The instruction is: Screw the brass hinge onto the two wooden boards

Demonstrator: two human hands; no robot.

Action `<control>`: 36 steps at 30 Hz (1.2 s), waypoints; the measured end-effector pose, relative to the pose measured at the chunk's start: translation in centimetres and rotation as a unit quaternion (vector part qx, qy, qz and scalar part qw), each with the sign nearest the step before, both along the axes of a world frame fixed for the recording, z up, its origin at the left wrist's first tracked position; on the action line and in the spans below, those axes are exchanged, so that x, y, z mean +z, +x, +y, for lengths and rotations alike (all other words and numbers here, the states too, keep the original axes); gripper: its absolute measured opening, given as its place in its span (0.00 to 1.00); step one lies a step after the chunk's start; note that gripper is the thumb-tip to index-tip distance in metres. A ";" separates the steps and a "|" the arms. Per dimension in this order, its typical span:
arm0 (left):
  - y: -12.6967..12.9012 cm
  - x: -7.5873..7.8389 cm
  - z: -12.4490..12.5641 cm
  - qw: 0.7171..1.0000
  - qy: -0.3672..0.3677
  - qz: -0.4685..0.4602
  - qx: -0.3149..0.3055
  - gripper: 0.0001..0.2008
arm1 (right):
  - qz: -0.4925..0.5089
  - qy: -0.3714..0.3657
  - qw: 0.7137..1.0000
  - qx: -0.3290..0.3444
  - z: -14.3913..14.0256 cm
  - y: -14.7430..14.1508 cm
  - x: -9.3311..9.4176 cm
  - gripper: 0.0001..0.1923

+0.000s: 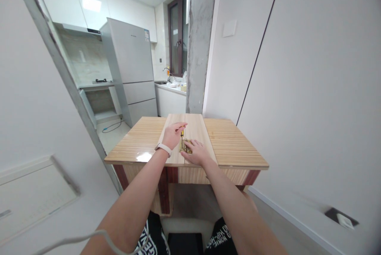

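Observation:
My left hand (173, 135), with a watch on a pale strap (165, 149) at the wrist, is closed around the top of a small screwdriver (182, 132) with a yellow and black handle. The screwdriver stands upright, its tip down at a brass-coloured hinge (181, 146). That hinge lies across the seam between two pale wooden boards (195, 124). My right hand (197, 153) rests flat over the right part of the hinge, fingers spread and touching it. Part of the metal is hidden under those fingers; screws are too small to make out.
The boards lie on a striped wooden table (235, 140). A cable (101, 232) crosses my left forearm at lower left. Walls flank both sides. Behind the table stand a grey refrigerator (133, 56), a counter with a sink (161, 82), and a bare concrete pillar (200, 44).

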State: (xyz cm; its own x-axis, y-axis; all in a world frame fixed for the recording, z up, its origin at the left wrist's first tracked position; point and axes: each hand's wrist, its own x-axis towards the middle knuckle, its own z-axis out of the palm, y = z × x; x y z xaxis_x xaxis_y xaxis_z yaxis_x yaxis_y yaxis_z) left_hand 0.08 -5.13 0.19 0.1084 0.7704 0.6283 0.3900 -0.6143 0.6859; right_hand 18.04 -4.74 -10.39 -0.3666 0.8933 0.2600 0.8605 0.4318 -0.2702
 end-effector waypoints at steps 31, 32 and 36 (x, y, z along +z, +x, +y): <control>-0.1 -0.6 0.5 1.000 -0.001 -0.004 0.000 0.18 | -0.002 0.002 1.000 -0.004 -0.1 0.1 0.2 0.41; -0.2 -0.8 0.6 1.000 0.001 -0.007 0.003 0.17 | -0.003 0.002 1.000 -0.004 -0.1 0.1 0.2 0.41; -0.6 -1.2 1.1 1.000 0.010 -0.005 0.014 0.15 | -0.003 0.003 1.000 -0.002 -0.1 0.0 0.3 0.40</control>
